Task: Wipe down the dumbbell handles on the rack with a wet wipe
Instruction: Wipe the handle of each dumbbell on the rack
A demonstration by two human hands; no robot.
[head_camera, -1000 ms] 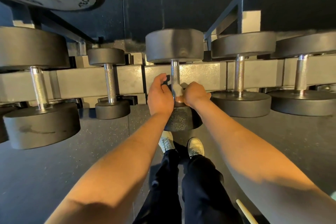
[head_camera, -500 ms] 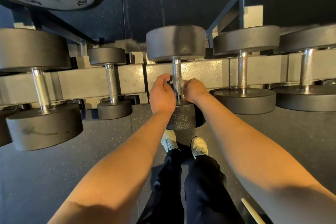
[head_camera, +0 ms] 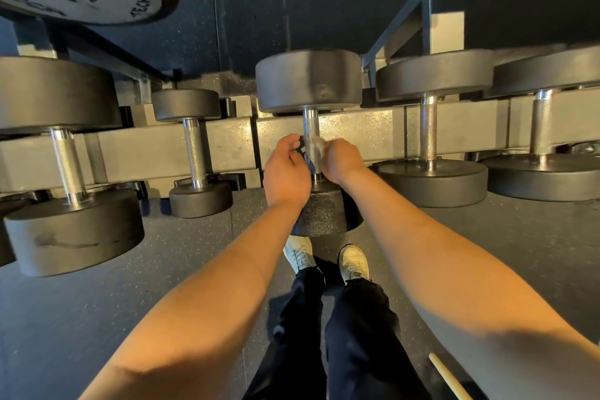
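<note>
Both your hands are at the middle dumbbell [head_camera: 308, 81] on the rack [head_camera: 146, 153].
Your right hand [head_camera: 341, 159] curls its fingers tight on the white wet wipe [head_camera: 319, 142], pressed to the shiny handle [head_camera: 310, 127]. Your left hand [head_camera: 285, 172] curls beside the handle; whether it grips is unclear.

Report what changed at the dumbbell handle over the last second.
The right hand, pinching the wet wipe, slid it a little up the handle towards the far end of the dumbbell; the wipe now sits at its right side, not across its front. The left hand stayed curled beside the handle, and the dumbbell stayed on the rack.
</note>
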